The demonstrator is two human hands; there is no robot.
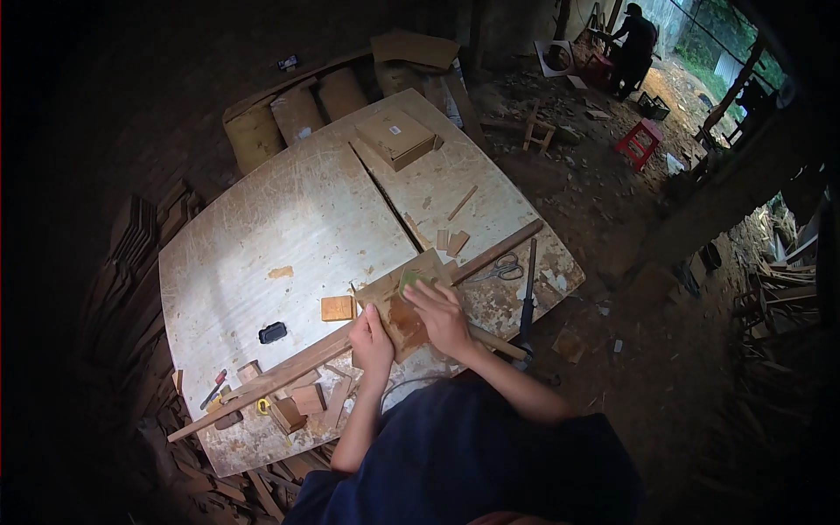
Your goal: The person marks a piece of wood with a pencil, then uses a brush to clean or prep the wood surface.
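My left hand (374, 339) grips the near left edge of a thin brown board (401, 325), its thumb on top. A darker, wet-looking patch marks the board's face. My right hand (443, 322) lies over the board with fingers pressed on a greenish pad (408, 278); its exact kind I cannot make out. Under the board runs a long wooden strip (289, 374) across the worktable. Left of my hands sits a small orange-brown wooden block (337, 308). Scissors (504, 268) lie to the right, near a long black tool (529, 284).
On the worktable (262, 219) are a cardboard box (394, 140), a small black case (272, 332), a red pen (219, 378) and wood offcuts (307, 399). A dark gap splits the tabletop. Beyond stand a red stool (640, 144) and another person (636, 48).
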